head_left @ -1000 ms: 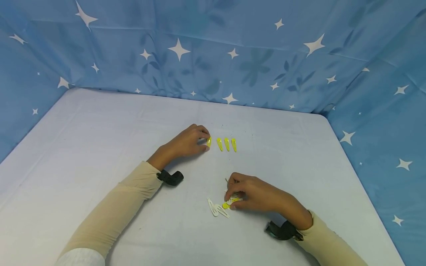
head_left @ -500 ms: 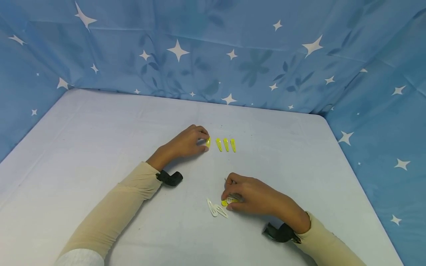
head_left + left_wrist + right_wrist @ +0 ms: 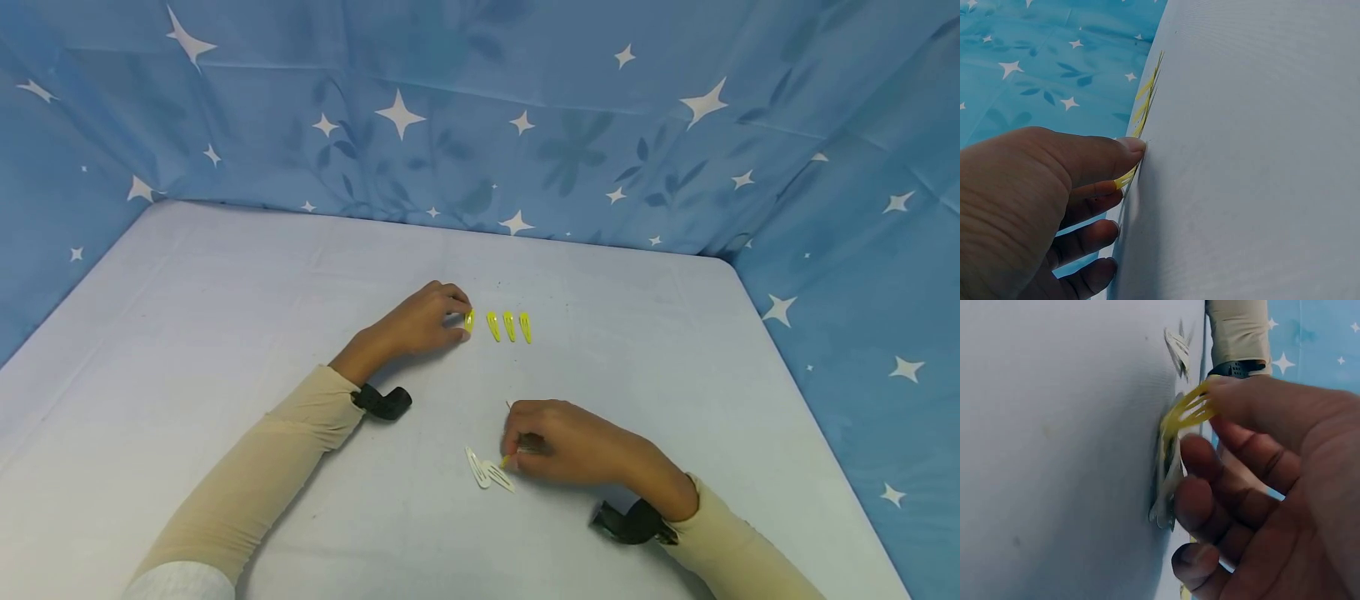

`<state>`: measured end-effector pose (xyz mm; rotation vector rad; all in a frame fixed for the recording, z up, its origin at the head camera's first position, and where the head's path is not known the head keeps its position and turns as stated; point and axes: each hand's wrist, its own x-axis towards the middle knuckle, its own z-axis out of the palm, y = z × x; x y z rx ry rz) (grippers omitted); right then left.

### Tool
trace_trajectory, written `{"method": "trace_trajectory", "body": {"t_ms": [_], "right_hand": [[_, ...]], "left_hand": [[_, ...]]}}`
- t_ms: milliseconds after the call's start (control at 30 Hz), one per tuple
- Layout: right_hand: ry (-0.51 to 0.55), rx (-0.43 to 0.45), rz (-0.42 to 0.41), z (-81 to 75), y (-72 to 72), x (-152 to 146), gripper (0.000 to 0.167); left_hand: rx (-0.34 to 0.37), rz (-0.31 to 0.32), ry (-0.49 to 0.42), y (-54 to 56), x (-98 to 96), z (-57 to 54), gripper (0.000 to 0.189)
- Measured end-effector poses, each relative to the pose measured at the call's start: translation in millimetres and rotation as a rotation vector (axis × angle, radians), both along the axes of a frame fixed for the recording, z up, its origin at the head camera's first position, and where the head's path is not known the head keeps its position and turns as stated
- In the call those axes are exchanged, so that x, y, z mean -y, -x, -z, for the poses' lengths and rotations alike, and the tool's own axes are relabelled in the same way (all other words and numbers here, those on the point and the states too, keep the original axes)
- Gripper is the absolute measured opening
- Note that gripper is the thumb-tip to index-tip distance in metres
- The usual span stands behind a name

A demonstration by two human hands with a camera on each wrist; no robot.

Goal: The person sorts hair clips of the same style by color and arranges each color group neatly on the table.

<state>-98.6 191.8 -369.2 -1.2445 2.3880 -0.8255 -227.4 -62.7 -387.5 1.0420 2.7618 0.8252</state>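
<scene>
My left hand [image 3: 426, 319] pinches a yellow snap hair clip [image 3: 468, 321] by its ends at the left of a row on the table. Three more yellow clips [image 3: 509, 326] lie apart beside it to the right. Nearer me, my right hand [image 3: 573, 437] is over a small pile of clips. In the right wrist view its thumb and finger pinch a yellow hair clip [image 3: 1190, 411], tilted up from the pile of pale clips [image 3: 1166, 487]. The hand hides most of that pile in the head view. Two white clips [image 3: 478, 468] lie touching just left of it.
A white cloth [image 3: 262, 275] covers the table. Blue curtains [image 3: 465, 150] with white stars stand along the back and sides. Each wrist wears a black camera mount [image 3: 384, 403].
My right hand has drawn its fingers in on a yellow clip in the pile, after reaching slightly left. The left hand and the row have stayed put.
</scene>
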Motion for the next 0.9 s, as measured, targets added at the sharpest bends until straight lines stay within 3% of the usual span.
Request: {"method": "trace_trajectory", "body": {"t_ms": [100, 267, 633, 900], "right_hand": [[0.087, 0.085, 0.019, -0.3, 3.0, -2, 0.014], [0.164, 0.184, 0.120, -2.4, 8.5, -6, 0.012], [0.231, 0.168, 0.261, -1.1, 21.0, -12, 0.017], [0.277, 0.173, 0.389, 0.4, 34.2, -17, 0.011]], "left_hand": [[0.001, 0.001, -0.002, 0.0, -0.1, -0.1, 0.039], [-0.001, 0.001, 0.006, -0.3, 0.1, 0.3, 0.040], [0.005, -0.004, 0.012, -1.2, 1.3, 0.1, 0.040], [-0.016, 0.017, -0.002, -0.2, 1.1, 1.3, 0.040]]}}
